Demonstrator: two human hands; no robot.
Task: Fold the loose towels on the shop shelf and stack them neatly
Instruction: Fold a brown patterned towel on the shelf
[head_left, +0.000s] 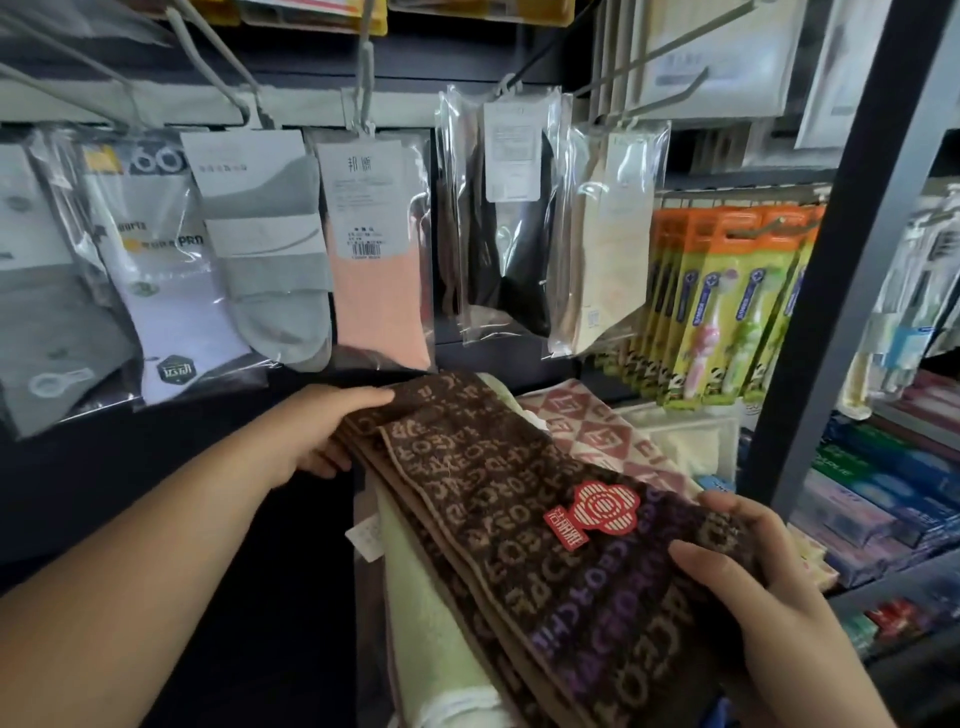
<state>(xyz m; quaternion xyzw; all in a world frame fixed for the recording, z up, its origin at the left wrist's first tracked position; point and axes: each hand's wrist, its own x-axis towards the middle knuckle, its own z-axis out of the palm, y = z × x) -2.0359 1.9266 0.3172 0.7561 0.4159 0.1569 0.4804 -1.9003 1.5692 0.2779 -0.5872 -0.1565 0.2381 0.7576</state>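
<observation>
A brown towel (498, 499) with tan and purple lettering and a red flower label lies folded lengthwise across the shelf pile. My left hand (322, 436) grips its far end, thumb on top and fingers under the edge. My right hand (748, 566) grips its near end, fingers curled over the cloth. Under it lies a pale green towel (421, 613). Behind it to the right sits a pink and white checked towel (597, 431), and a cream towel (685, 441) lies beside that.
Packaged socks (270, 249) hang on hooks right above the towels. Toothbrush packs (727, 301) hang to the right. A dark shelf upright (831, 291) stands at the right, with toothpaste boxes (872, 499) stacked beyond it.
</observation>
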